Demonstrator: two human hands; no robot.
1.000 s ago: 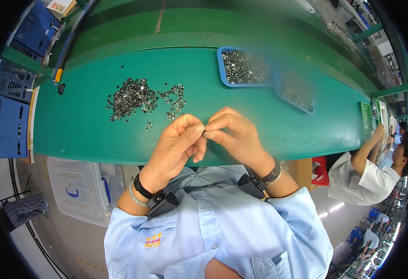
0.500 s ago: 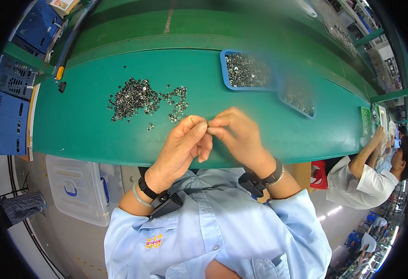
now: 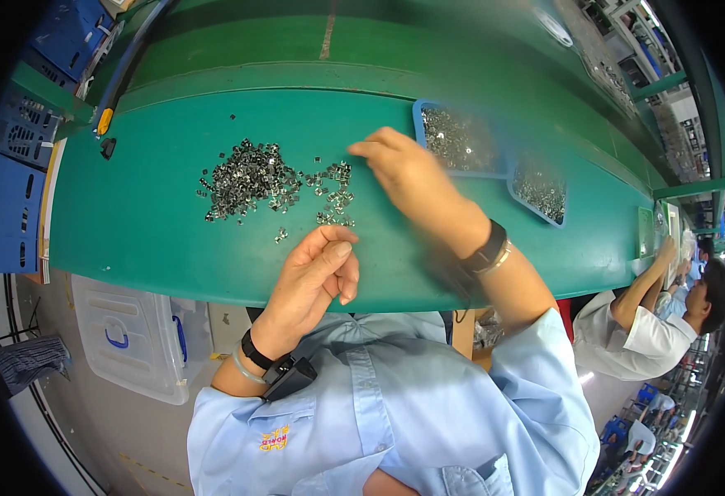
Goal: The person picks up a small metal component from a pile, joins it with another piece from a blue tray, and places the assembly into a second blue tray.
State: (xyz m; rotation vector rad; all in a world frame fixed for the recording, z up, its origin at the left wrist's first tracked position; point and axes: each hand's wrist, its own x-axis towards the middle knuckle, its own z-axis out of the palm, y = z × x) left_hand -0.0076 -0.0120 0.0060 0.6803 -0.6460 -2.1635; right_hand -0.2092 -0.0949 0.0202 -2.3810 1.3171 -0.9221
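Observation:
My left hand (image 3: 317, 266) is over the near edge of the green table with its fingers curled and thumb against the forefinger. Anything it holds is too small or hidden to make out. Farther out, my right hand (image 3: 408, 178) reaches over the table, its fingertips pressed together and pointing left; what is in them, if anything, does not show. Beyond the left hand lies a loose scatter of small shiny metal pieces (image 3: 335, 198). Left of that is a larger heap of small dark and silvery metal pieces (image 3: 251, 178).
A blue tray (image 3: 418, 124) full of small metal parts stands beyond my right hand, beside a second blue tray (image 3: 562, 221); both are partly blurred. An orange-handled cutter (image 3: 104, 121) is at the far left. A clear lidded bin (image 3: 127, 331) stands below the table. Another person (image 3: 639, 331) works at right.
My two hands were together at the fingertips. Now the right hand has moved away from the left, out over the table toward the scattered pieces. The view has shifted slightly.

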